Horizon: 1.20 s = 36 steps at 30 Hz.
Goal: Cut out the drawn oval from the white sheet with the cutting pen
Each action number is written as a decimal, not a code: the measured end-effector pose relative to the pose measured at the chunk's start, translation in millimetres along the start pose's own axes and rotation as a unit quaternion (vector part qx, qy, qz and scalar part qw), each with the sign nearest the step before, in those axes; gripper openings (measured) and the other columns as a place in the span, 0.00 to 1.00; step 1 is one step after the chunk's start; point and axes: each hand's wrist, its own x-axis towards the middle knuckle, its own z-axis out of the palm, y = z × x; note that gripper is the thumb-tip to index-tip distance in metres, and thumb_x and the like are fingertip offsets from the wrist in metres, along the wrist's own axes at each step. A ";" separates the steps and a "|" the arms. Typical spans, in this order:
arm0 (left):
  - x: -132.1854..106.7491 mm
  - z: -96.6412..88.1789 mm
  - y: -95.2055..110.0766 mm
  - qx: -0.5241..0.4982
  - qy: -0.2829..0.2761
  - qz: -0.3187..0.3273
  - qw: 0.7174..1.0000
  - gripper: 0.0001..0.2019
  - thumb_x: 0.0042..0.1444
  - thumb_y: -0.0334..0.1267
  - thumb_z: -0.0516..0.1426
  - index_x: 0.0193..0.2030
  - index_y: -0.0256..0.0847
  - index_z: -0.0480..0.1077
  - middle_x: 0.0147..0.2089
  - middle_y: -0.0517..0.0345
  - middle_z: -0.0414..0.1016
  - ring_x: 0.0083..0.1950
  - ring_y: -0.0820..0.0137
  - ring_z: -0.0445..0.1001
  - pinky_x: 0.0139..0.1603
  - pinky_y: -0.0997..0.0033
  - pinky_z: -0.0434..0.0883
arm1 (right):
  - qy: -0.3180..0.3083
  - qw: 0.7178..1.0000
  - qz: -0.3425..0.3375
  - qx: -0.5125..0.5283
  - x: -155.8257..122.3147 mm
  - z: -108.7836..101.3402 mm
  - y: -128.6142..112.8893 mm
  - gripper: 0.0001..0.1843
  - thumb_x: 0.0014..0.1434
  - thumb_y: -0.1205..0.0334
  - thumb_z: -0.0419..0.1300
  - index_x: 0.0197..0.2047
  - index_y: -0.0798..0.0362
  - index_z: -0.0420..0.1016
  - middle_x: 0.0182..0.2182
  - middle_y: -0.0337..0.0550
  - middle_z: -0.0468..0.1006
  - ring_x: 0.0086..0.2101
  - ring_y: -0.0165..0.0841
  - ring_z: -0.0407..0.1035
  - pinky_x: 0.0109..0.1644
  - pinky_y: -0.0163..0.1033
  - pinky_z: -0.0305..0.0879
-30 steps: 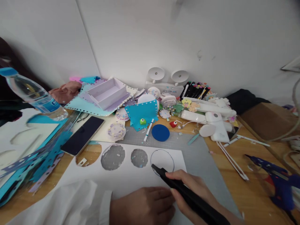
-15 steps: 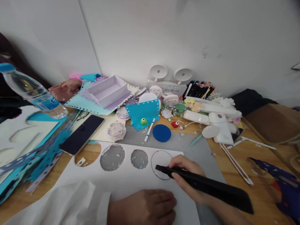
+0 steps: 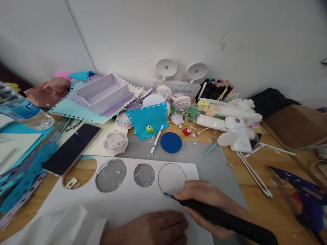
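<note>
Fingers: your right hand (image 3: 208,193) closed round black cutter (image 3: 224,217), left hand (image 3: 150,228) flat, empty | likely cutting drawn circle (image 3: 171,177) | next wants steady tracing

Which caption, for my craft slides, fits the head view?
Left hand on white sheet, right hand holding black tool at drawn circle.

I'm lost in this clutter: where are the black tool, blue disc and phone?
Black tool (image 3: 222,217), head view: on the middle of its handle.
Blue disc (image 3: 171,142), head view: centre of its top face.
Phone (image 3: 72,148), head view: middle of its dark screen.
</note>
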 end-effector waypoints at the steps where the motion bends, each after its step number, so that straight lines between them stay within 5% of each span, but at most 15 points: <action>1: 0.4 -0.2 -0.6 -0.004 0.002 0.002 1.000 0.12 0.67 0.31 0.49 0.52 0.32 0.71 0.54 0.51 0.76 0.59 0.66 0.71 0.64 0.69 0.66 | -0.005 1.000 -0.005 -0.004 -0.2 0.9 0.5 0.19 0.56 0.72 0.54 0.51 0.53 0.69 0.32 0.40 0.75 0.32 0.30 0.70 0.35 0.33 0.65; 14: 1.9 -6.0 -2.9 -0.006 -0.022 0.012 1.000 0.14 0.68 0.31 0.48 0.53 0.31 0.69 0.55 0.49 0.75 0.61 0.64 0.69 0.65 0.68 0.64 | -0.048 0.998 0.003 0.044 -5.5 -9.3 9.5 0.21 0.56 0.73 0.55 0.54 0.51 0.69 0.35 0.42 0.77 0.36 0.31 0.71 0.39 0.34 0.66; 23: -1.5 1.0 -2.7 -0.014 -0.015 0.006 1.000 0.15 0.68 0.33 0.47 0.55 0.31 0.69 0.58 0.49 0.73 0.62 0.65 0.68 0.66 0.67 0.64 | 0.068 0.997 0.040 0.017 -24.9 -19.5 4.7 0.19 0.58 0.71 0.54 0.51 0.46 0.68 0.33 0.40 0.78 0.34 0.34 0.75 0.34 0.35 0.68; 36: 3.3 -9.7 -2.4 -0.032 -0.033 -0.021 0.999 0.15 0.68 0.31 0.47 0.54 0.33 0.71 0.57 0.53 0.75 0.62 0.66 0.68 0.65 0.69 0.65 | -0.037 0.993 0.057 0.093 -22.3 -18.6 10.5 0.21 0.59 0.73 0.57 0.54 0.47 0.71 0.36 0.41 0.77 0.34 0.29 0.73 0.36 0.31 0.67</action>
